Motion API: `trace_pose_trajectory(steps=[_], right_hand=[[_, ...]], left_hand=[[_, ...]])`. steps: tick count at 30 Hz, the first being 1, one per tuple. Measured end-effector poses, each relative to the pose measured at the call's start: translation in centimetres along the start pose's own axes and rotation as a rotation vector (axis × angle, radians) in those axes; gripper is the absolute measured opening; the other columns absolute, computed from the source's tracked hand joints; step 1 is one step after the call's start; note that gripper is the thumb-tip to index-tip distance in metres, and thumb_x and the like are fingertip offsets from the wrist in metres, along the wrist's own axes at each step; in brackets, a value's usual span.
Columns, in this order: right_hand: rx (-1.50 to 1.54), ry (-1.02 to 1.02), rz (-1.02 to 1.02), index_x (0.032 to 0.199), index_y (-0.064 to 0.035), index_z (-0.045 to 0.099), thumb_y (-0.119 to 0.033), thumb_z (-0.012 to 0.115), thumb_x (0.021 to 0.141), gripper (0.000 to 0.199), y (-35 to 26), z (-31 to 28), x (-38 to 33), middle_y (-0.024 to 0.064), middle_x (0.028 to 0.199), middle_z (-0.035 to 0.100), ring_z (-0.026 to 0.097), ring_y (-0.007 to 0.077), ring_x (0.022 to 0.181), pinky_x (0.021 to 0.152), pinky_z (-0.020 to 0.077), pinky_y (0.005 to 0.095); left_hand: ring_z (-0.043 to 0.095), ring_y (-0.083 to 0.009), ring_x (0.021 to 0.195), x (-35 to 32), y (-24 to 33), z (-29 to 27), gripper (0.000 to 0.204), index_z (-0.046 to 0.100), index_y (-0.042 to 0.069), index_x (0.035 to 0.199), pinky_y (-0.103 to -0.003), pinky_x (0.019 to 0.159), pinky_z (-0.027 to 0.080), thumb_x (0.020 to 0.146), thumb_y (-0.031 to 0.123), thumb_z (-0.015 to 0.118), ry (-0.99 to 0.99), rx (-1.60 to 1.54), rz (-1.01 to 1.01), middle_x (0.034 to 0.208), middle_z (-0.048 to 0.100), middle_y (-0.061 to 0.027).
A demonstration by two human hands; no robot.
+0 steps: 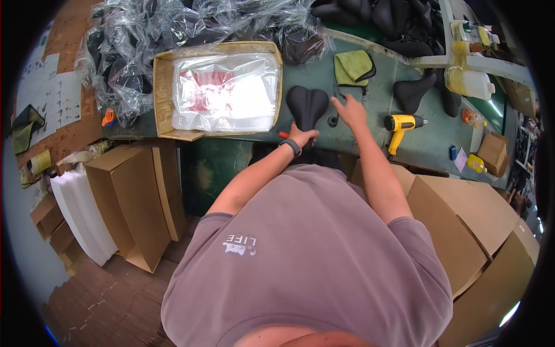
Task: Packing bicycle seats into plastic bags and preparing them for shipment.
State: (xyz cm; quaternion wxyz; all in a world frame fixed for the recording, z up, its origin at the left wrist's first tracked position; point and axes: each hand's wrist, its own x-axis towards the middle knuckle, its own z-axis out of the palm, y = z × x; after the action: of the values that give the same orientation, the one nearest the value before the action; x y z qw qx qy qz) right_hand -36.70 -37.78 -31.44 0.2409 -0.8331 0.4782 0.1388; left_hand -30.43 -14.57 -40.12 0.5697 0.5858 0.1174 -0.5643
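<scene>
A black bicycle saddle (307, 105) lies on the green workbench with its wide end away from me and its narrow nose toward me. My left hand (302, 136) is closed around the nose, near the bench's front edge. To the right of the saddle, my right hand (351, 112) is over the bench with its fingers stretched apart. A thin dark item is by its fingertips, too small to name. Close to that hand sits a small round black piece (332, 121). Just beyond lies a folded green cloth (352, 66) with dark edging.
An open cardboard box (161, 98) holding plastic-wrapped contents stands left of the saddle. Plastic-wrapped saddles (127, 63) pile up behind it. On the right are a yellow heat gun (399, 128), more black saddles (413, 94) and a metal frame (491, 63). Large cartons (136, 199) flank me below.
</scene>
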Motion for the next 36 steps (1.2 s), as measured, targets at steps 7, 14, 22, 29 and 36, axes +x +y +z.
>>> trace_pose_trajectory(steps=[7, 14, 22, 29, 36], right_hand=[[0.085, 0.343, -0.194, 0.161, 0.0074, 0.048, -0.05, 0.079, 0.098, 0.09, 4.0, 3.0, 0.3, 0.0354, 0.139, 0.064, 0.062, 0.0546, 0.126, 0.113, 0.0489, 0.0574], [1.257, -0.117, 0.119, 0.142, -0.0025, 0.055, -0.033, 0.09, 0.095, 0.066, 0.0, 8.8, -6.6, 0.016, 0.112, 0.075, 0.076, 0.0294, 0.097, 0.085, 0.0628, 0.0423], [1.468, -0.396, 0.145, 0.132, -0.0058, 0.057, -0.019, 0.077, 0.107, 0.035, 1.3, -0.7, -15.3, 0.0132, 0.108, 0.074, 0.073, 0.0245, 0.076, 0.065, 0.0632, 0.0393], [1.336, -0.277, 0.192, 0.133, -0.0035, 0.059, -0.02, 0.08, 0.104, 0.039, -4.4, -1.1, -24.3, 0.0156, 0.111, 0.075, 0.073, 0.0218, 0.077, 0.062, 0.0633, 0.0357], [1.249, -0.114, 0.294, 0.125, -0.0049, 0.065, -0.022, 0.083, 0.102, 0.034, -13.1, 2.8, -27.1, 0.0099, 0.097, 0.076, 0.072, 0.0182, 0.068, 0.058, 0.0611, 0.0334]], left_hand=[[0.075, -0.0227, 0.09, -1.9, 4.3, 0.5, 0.065, 0.044, 0.008, 0.15, -0.04, 0.07, 0.066, 0.098, 0.007, 0.082, -0.095, -0.065, 0.016, 0.115, 0.069, -0.0135], [0.075, -0.0283, 0.121, -7.8, 4.5, 0.5, 0.068, 0.053, 0.003, 0.161, -0.043, 0.104, 0.058, 0.097, 0.006, 0.076, -0.27, 0.775, 0.996, 0.147, 0.072, -0.019], [0.076, -0.0391, 0.104, -0.3, 14.2, -13.5, 0.034, 0.079, 0.011, 0.107, -0.05, 0.089, 0.06, 0.093, 0.04, 0.086, 0.472, 1.084, 0.577, 0.109, 0.079, -0.0169], [0.071, -0.0382, 0.105, 2.7, 11.8, -17.4, 0.021, 0.077, 0.01, 0.103, -0.052, 0.09, 0.058, 0.099, 0.03, 0.078, 0.47, 1.177, 0.716, 0.11, 0.073, -0.0136], [0.071, -0.0378, 0.105, 2.4, 12.2, -19.8, 0.021, 0.077, 0.008, 0.104, -0.054, 0.089, 0.059, 0.102, 0.028, 0.071, 0.389, 1.192, 0.802, 0.106, 0.073, -0.0161]])
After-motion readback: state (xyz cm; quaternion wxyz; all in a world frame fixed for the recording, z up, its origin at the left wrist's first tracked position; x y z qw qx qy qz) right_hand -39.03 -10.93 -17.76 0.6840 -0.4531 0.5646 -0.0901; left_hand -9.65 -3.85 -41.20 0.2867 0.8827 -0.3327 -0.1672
